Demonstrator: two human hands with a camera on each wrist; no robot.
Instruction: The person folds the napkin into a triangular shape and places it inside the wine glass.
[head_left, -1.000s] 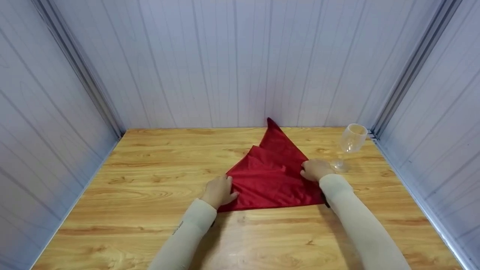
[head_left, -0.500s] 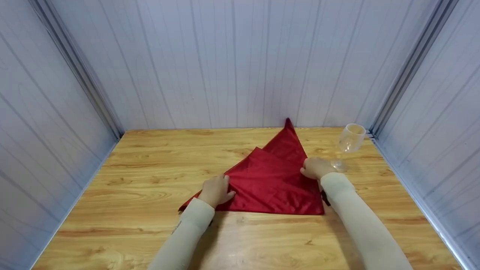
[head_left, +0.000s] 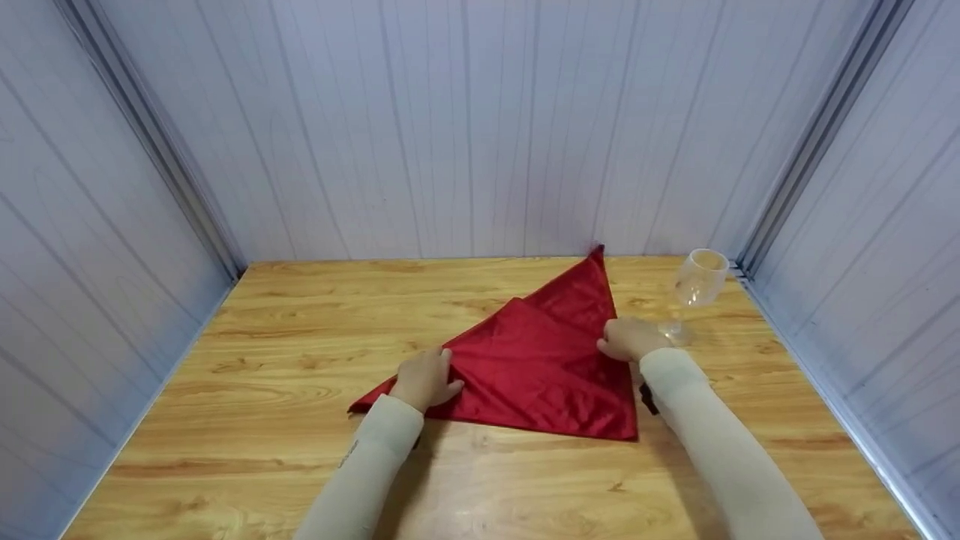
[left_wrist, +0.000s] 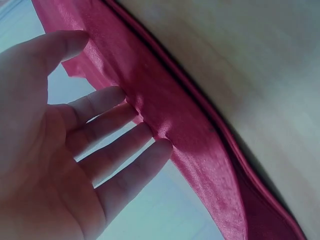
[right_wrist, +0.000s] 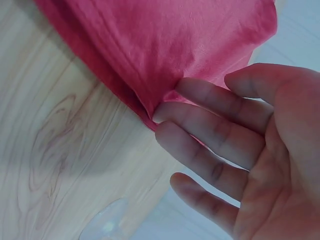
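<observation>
A folded red cloth (head_left: 532,367) with a satiny sheen lies on the wooden table in the head view, one dark-tipped corner pointing at the back wall. On its left part rests my left hand (head_left: 424,380); in the left wrist view the fingers (left_wrist: 132,160) are nearly straight and their tips touch the cloth (left_wrist: 150,95) near its edge. My right hand (head_left: 632,339) is at the cloth's right edge. From the right wrist, its extended fingers (right_wrist: 212,125) are seen touching the cloth (right_wrist: 150,45) with their tips, the little finger apart from it. The cloth's folds under both hands are partly hidden.
Just beyond my right hand stands a clear stemmed glass (head_left: 702,279), its base close to the fingers. White panel walls (head_left: 420,135) enclose the table (head_left: 285,330) at the back and both sides. The cloth's far tip reaches the back wall.
The cloth has turned clockwise under my hands. Its far tip has swung right, the near right corner has come closer, and a left corner now shows past my left hand.
</observation>
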